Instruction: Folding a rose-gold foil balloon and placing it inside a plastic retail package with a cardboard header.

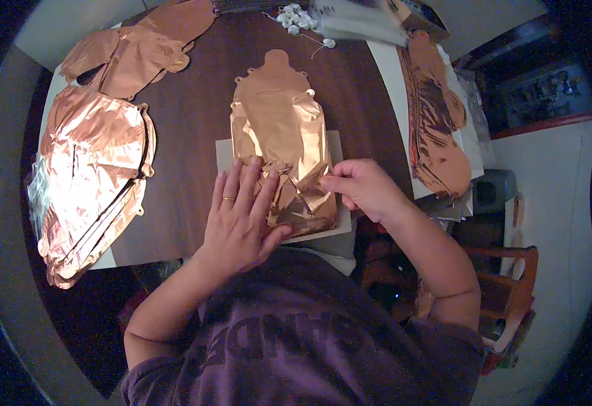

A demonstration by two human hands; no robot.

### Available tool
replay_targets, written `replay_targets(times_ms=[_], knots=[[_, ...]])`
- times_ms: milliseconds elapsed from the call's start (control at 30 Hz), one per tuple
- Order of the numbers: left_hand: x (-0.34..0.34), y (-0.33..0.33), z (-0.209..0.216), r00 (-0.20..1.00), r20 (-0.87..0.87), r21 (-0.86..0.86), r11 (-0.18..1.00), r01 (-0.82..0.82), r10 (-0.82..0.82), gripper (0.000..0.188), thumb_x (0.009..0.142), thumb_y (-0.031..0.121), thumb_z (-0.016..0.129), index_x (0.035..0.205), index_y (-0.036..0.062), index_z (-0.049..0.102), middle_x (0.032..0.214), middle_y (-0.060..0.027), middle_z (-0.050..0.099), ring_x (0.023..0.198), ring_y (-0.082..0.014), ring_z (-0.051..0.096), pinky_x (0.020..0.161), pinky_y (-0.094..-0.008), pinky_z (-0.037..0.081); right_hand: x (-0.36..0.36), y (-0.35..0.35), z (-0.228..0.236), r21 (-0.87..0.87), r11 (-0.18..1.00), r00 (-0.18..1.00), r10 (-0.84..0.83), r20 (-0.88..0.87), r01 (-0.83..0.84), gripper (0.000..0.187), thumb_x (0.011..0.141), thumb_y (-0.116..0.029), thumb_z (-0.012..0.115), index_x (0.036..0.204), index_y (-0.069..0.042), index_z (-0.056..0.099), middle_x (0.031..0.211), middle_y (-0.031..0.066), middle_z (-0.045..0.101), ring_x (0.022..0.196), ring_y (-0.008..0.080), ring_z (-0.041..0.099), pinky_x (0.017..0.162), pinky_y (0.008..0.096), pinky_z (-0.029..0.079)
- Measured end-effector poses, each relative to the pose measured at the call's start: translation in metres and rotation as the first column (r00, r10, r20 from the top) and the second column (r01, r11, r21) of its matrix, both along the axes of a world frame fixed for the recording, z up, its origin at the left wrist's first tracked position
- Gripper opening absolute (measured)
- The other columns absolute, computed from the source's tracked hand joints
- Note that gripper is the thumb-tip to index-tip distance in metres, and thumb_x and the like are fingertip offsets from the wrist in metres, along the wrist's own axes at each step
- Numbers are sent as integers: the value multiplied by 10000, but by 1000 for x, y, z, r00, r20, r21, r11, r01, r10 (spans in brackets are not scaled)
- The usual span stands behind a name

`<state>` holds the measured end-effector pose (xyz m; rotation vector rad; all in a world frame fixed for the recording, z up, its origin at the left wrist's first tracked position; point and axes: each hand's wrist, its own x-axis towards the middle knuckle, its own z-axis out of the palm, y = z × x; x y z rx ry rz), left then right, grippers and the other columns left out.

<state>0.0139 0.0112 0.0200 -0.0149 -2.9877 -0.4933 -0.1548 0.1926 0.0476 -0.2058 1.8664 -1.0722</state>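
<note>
One copper-coloured foil piece point(273, 108) lay at the frame's centre, the left hand point(238, 220) flat upon it with fingers extended, the right hand point(362, 185) pinching its right edge between thumb and finger; steady pressure with a gentle pull appeared best for avoiding creases.

dark brown table point(187, 101) | wooden chair point(531, 267) | pale wall point(553, 169), right | dim light
</note>
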Motion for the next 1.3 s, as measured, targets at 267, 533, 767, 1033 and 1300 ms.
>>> replay_targets(times_ms=[267,533,767,1033,1300], knots=[[2,-2,-3,999,35,2,999,33,-33,843,874,538,551,1501,53,264,1554,-239,207,1451,-419,162,1149,-577,131,5,9,-11,-44,999,998,-22,-57,19,152,915,-168,638,840,-36,628,619,-20,556,457,41,454,431,198,326],[-26,-1,12,974,-94,32,977,211,-207,730,841,477,622,1390,35,434,1454,-201,378,1363,-393,334,1133,-534,231,1,9,-13,-71,997,995,-18,-98,11,136,919,-133,621,979,-12,624,756,5,627,504,41,508,446,199,390],[-43,-1,-15,959,-93,34,962,271,-267,746,829,487,627,1417,76,423,1469,-169,393,1391,-366,317,1156,-516,188,9,7,-14,25,999,928,46,-369,-39,263,921,-118,620,1144,16,590,761,30,631,571,65,554,465,224,438],[-46,-5,-11,950,-89,50,952,303,-298,758,835,462,628,1447,91,378,1475,-171,387,1385,-372,329,1153,-516,201,29,17,4,22,999,856,-17,-516,33,393,839,-87,685,1201,-28,546,809,105,679,663,191,654,617,348,512],[-47,-8,4,941,-134,76,943,324,-312,717,826,390,663,1397,31,419,1423,-199,426,1355,-402,355,1146,-529,219,32,24,-16,-65,996,893,-87,-442,64,301,863,-44,631,1152,-33,549,790,124,687,703,201,675,627,345,510]])
